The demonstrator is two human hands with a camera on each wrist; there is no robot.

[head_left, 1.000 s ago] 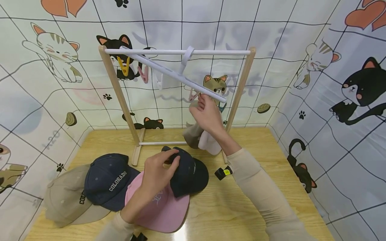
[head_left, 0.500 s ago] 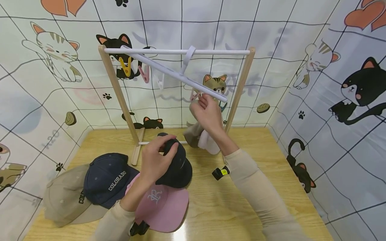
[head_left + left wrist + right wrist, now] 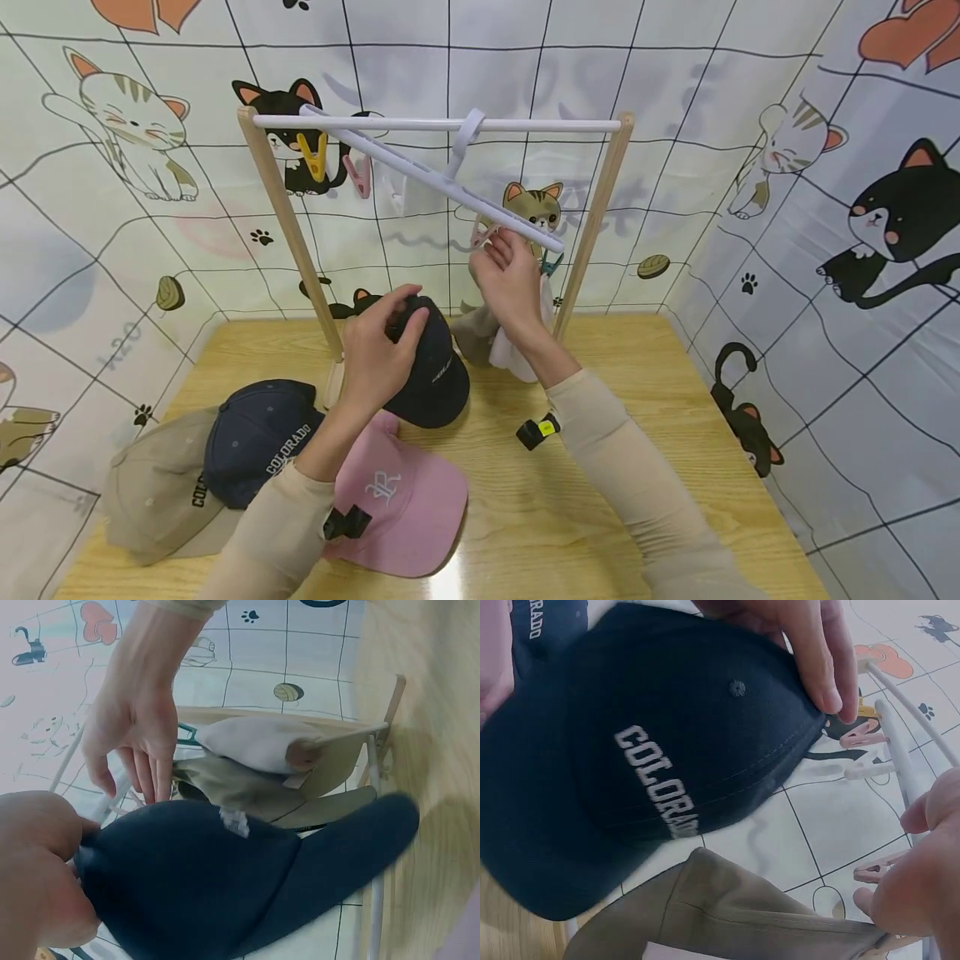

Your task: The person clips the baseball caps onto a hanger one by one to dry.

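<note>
My left hand [image 3: 375, 346] pinches the back of the crown of a dark navy baseball cap [image 3: 431, 383], lifted in front of the rack. White COLORADO lettering shows on this cap [image 3: 652, 780] in the right wrist view. My right hand [image 3: 510, 279] is raised beneath the tilted white hanger [image 3: 450, 190], thumb and fingertips at a pink clothespin [image 3: 877, 866] and seeming to pinch it. Beside that hand hang an olive cap [image 3: 247, 787] and a pale cap [image 3: 251, 742]. A teal clothespin [image 3: 551, 263] is at the hanger's low end.
The hanger hooks over the top rod of a wooden rack [image 3: 285, 208]. Yellow [image 3: 313, 157], pink [image 3: 357, 175] and white clothespins [image 3: 397, 196] hang from its raised end. On the table lie a pink cap [image 3: 420, 508], another navy cap [image 3: 255, 442] and a beige cap [image 3: 157, 492].
My left hand has lifted the navy cap up and away from the pink cap, towards the hanging caps. The right hand has stayed by the clothespin.
</note>
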